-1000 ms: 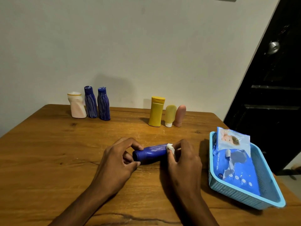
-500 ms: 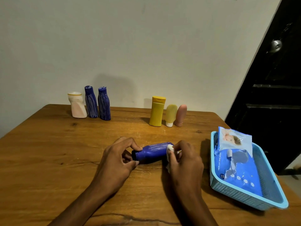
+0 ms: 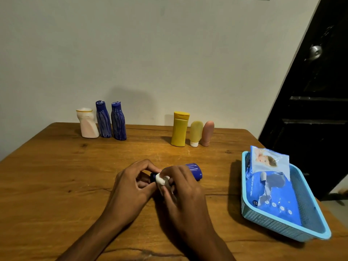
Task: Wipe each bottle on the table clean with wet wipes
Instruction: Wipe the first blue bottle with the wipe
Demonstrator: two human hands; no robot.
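Bottles number seven in all on the wooden table (image 3: pixel 47 176). One blue bottle (image 3: pixel 194 171) lies on its side near the middle, held between both hands. The left hand (image 3: pixel 130 187) pinches its cap end with curled fingers and thumb. The right hand (image 3: pixel 185 189) wraps over the bottle's body and presses a single white wet wipe (image 3: pixel 161 179) against it close to the cap, its fingers closed round wipe and bottle together.

Six more bottles stand upright along the far edge in two groups of three. The far-left group has one white bottle (image 3: pixel 87 124) and two streaked blue bottles (image 3: pixel 103 120) (image 3: pixel 118 122), set close side by side. The far-right group has one yellow bottle (image 3: pixel 179 129), one small pale yellow tube (image 3: pixel 195 133) standing on its white cap, and one pink tube (image 3: pixel 207 132).

At the right, one light blue plastic basket (image 3: pixel 273 225) holds one blue pack of wet wipes (image 3: pixel 271 187). Beyond it stands one dark door (image 3: pixel 310 110).
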